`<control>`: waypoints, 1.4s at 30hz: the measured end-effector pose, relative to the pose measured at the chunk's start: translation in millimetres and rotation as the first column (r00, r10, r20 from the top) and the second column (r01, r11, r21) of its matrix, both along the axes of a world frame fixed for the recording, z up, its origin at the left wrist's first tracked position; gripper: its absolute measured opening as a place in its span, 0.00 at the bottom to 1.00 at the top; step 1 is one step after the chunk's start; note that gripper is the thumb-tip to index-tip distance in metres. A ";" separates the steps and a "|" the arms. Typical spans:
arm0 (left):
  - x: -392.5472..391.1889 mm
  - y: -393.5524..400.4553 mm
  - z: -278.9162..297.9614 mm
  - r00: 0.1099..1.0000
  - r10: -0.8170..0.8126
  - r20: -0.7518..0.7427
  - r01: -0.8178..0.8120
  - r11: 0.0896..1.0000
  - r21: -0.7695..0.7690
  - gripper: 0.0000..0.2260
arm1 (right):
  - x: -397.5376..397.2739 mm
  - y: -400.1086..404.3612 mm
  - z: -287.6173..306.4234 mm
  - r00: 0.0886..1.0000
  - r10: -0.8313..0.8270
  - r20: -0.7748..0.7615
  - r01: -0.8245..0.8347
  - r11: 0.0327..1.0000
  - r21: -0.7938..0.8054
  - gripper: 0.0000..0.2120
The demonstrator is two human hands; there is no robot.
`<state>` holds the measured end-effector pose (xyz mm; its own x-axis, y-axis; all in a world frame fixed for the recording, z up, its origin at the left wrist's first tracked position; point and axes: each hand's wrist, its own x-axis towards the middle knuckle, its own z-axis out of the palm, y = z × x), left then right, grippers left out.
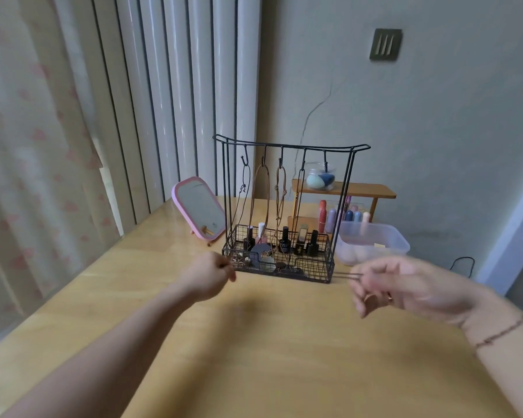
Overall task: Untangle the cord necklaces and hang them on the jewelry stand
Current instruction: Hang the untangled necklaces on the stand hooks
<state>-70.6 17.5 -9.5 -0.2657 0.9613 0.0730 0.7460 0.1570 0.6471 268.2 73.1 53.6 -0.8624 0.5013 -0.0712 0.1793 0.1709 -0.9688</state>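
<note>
Both hands are hovering above the wooden surface (254, 342), just in front of the black wire jewelry stand (287, 206). The right hand (405, 285), blurred, is pinching a thin dark cord (349, 275) between thumb and fingertips; the cord is running leftward toward the left hand (210, 274), whose fingers are curled, seemingly around its other end, though the stretch between the hands is too faint to trace. Beyond the hands, three hooks are already carrying cord necklaces: a thin black one (244, 191), a brown loop (261, 200) and a knotted tan one (280, 200). The two hooks farther toward the right hand look bare. So the task is looking mostly done, with this cord seemingly pulled straight and waiting to be hung; whether more necklaces are lying in the stand's basket (328, 254) is unclear.
</note>
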 end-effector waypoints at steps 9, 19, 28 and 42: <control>48.2 17.5 -27.5 0.993 -0.108 -0.048 0.110 0.993 0.039 0.15 | -56.7 41.7 95.7 0.899 -0.315 -0.305 0.321 0.947 -0.033 0.09; 114.2 82.2 -27.3 0.979 -0.112 0.173 0.118 0.993 -0.029 0.15 | -120.5 104.1 153.6 0.660 -0.724 0.201 0.213 0.437 0.874 0.09; 121.5 66.1 -48.4 0.962 -0.261 -0.084 0.248 0.958 -0.143 0.09 | -98.9 81.5 89.8 0.567 -0.777 -0.275 0.513 0.072 0.856 0.22; 126.9 12.1 -62.7 0.958 -0.282 -0.052 0.285 0.957 0.055 0.09 | -79.7 34.7 -72.2 0.876 -0.466 0.124 0.451 0.883 0.130 0.10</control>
